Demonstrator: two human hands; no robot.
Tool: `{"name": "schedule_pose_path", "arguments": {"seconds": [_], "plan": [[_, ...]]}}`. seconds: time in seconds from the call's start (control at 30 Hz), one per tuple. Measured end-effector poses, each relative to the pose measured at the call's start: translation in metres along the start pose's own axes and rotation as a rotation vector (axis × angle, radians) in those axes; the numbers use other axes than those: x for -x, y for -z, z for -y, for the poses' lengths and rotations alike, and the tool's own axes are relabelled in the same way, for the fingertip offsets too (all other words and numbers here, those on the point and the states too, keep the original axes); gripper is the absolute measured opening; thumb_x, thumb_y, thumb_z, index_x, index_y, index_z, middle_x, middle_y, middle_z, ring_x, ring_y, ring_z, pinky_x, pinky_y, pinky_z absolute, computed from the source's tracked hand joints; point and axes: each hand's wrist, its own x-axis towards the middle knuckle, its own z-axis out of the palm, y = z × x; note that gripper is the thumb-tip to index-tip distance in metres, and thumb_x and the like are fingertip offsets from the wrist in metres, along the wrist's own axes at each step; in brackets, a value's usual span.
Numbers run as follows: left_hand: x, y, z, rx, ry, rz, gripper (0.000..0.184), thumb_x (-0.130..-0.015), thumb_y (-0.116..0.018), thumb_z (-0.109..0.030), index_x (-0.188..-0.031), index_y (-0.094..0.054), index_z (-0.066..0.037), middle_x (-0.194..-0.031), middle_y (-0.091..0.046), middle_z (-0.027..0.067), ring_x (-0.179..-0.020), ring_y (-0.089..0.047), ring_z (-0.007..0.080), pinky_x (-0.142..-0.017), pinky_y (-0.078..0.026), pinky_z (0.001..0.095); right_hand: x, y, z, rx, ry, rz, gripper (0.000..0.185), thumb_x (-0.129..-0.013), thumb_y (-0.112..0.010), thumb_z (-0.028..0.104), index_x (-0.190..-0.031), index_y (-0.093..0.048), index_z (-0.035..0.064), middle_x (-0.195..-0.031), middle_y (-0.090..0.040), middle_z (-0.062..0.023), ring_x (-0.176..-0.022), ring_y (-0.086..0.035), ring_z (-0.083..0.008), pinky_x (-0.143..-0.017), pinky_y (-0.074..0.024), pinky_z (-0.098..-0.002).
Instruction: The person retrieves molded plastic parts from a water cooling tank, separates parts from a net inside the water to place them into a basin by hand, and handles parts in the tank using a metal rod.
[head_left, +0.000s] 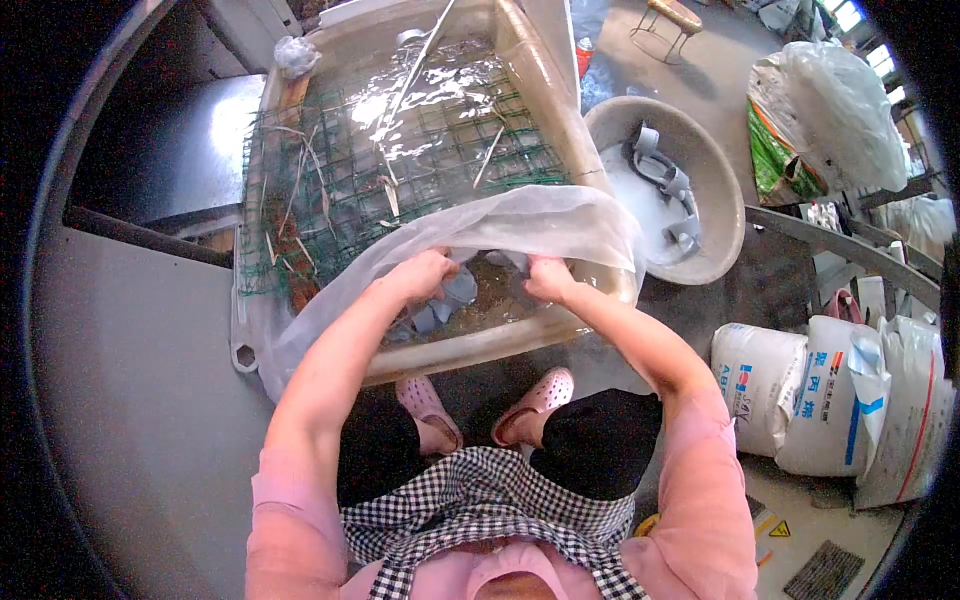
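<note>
Translucent sheet [520, 215], head view: the material spans the near part of a water-filled tub [548, 60], rising in a loose fold beyond the hands, draping over the tub's near left corner and reaching its right rim. The left hand [430, 275] is closed, its fingers curled and clamped on the sheet's edge. The right hand [547, 279], set apart from the left, is likewise clamped on the edge, thumb toward the middle. Grey pieces [432, 316] lie beside and below the left hand, within the tub's near end; whether that hand also touches them cannot be told. Beyond the sheet, green mesh [530, 155] extends across the tub, with a long pale strip [412, 75] lying over it. Crumpled clear plastic [296, 56] rests at the far left corner. Just right of the tub stands a round basin [735, 220] containing curved grey parts [683, 187]. Farther right, printed white sacks [760, 385] lie close together on the floor. Pink clogs [425, 400] and a checked apron [470, 510] mark the person's position at the near side.
</note>
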Motion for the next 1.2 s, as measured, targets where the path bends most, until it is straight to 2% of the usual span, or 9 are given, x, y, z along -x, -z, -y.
{"name": "schedule_pose_path", "arguments": {"seconds": [0.1,0.27,0.47,0.57,0.83,0.9,0.93,1.13,1.2], "plan": [[-0.002,0.002,-0.008,-0.018,0.054,0.030,0.021,-0.062,-0.064,-0.005,-0.080,-0.051,-0.004,-0.089,-0.052,0.0155,-0.085,-0.054,0.0362,-0.069,-0.045,0.0437,0.014,0.018,0.021,0.032,0.207,-0.104,0.050,-0.060,-0.060,0.011,-0.108,-0.048,0.0007,-0.100,-0.054,-0.0238,-0.098,-0.050,-0.0374,-0.085,-0.0395,-0.0431],[-0.002,0.013,-0.025,-0.039,0.111,0.154,0.023,-0.064,-0.061,-0.004,-0.087,-0.056,-0.006,-0.093,-0.053,0.0163,-0.086,-0.054,0.0365,-0.071,-0.045,0.0423,0.028,0.035,0.033,-0.042,0.246,-0.159,0.054,-0.061,-0.061,0.011,-0.112,-0.044,0.0036,-0.096,-0.055,-0.0209,-0.095,-0.050,-0.0373,-0.086,-0.0386,-0.0435],[-0.010,0.009,-0.047,-0.034,-0.085,-0.045,0.028,-0.059,-0.063,-0.004,-0.087,-0.060,-0.006,-0.101,-0.050,0.0162,-0.097,-0.049,0.0333,-0.082,-0.042,0.0389,0.026,0.053,0.059,-0.151,0.296,-0.199,0.061,-0.063,-0.062,0.009,-0.118,-0.037,0.0107,-0.098,-0.054,-0.0171,-0.094,-0.052,-0.0363,-0.080,-0.0429,-0.0432],[-0.012,0.005,-0.050,0.011,-0.095,-0.059,0.033,-0.051,-0.067,0.000,-0.083,-0.061,-0.006,-0.100,-0.050,0.0149,-0.098,-0.048,0.0326,-0.083,-0.042,0.0376,0.019,0.061,0.064,-0.054,0.196,-0.131,0.060,-0.063,-0.065,0.012,-0.117,-0.039,0.0116,-0.099,-0.054,-0.0154,-0.093,-0.054,-0.0365,-0.077,-0.0455,-0.0431],[0.002,0.017,-0.054,0.187,-0.129,-0.179,0.030,-0.051,-0.065,0.006,-0.079,-0.061,-0.005,-0.106,-0.050,0.0129,-0.098,-0.049,0.0333,-0.080,-0.044,0.0386,0.018,0.063,0.054,-0.194,0.311,-0.104,0.043,-0.065,-0.068,0.016,-0.103,-0.049,0.0099,-0.093,-0.058,-0.0175,-0.089,-0.055,-0.0347,-0.075,-0.0439,-0.0424],[0.003,0.023,-0.050,0.531,-0.123,-0.214,0.028,-0.052,-0.064,0.006,-0.077,-0.061,-0.006,-0.109,-0.050,0.0120,-0.100,-0.049,0.0313,-0.081,-0.045,0.0385,0.021,0.062,0.053,-0.304,0.290,-0.173,0.035,-0.066,-0.069,0.021,-0.094,-0.053,0.0072,-0.089,-0.058,-0.0175,-0.085,-0.055,-0.0357,-0.073,-0.0434,-0.0423],[0.005,0.029,-0.047,0.264,-0.151,-0.221,0.023,-0.055,-0.065,0.006,-0.075,-0.061,-0.005,-0.112,-0.050,0.0125,-0.102,-0.049,0.0304,-0.084,-0.044,0.0382,0.020,0.062,0.051,-0.305,0.290,-0.171,0.035,-0.066,-0.069,0.021,-0.094,-0.053,0.0072,-0.089,-0.058,-0.0175,-0.085,-0.055,-0.0357,-0.073,-0.0434,-0.0423],[0.040,0.054,-0.072,-0.119,-0.149,-0.802,0.031,-0.062,-0.069,-0.007,-0.090,-0.056,-0.007,-0.100,-0.050,0.0153,-0.093,-0.049,0.0320,-0.082,-0.042,0.0375,0.025,0.073,0.036,-0.620,0.097,-0.214,0.040,-0.066,-0.071,0.026,-0.094,-0.054,0.0030,-0.079,-0.058,-0.0169,-0.075,-0.055,-0.0324,-0.068,-0.0428,-0.0373],[0.058,0.047,-0.073,-0.043,0.054,-1.030,0.043,-0.063,-0.071,-0.013,-0.098,-0.048,-0.001,-0.095,-0.049,0.0167,-0.090,-0.048,0.0332,-0.081,-0.041,0.0389,0.021,0.060,0.016,-0.652,0.140,-0.281,0.040,-0.066,-0.072,0.025,-0.093,-0.054,0.0017,-0.074,-0.057,-0.0125,-0.068,-0.053,-0.0237,-0.064,-0.0427,-0.0336]]}}
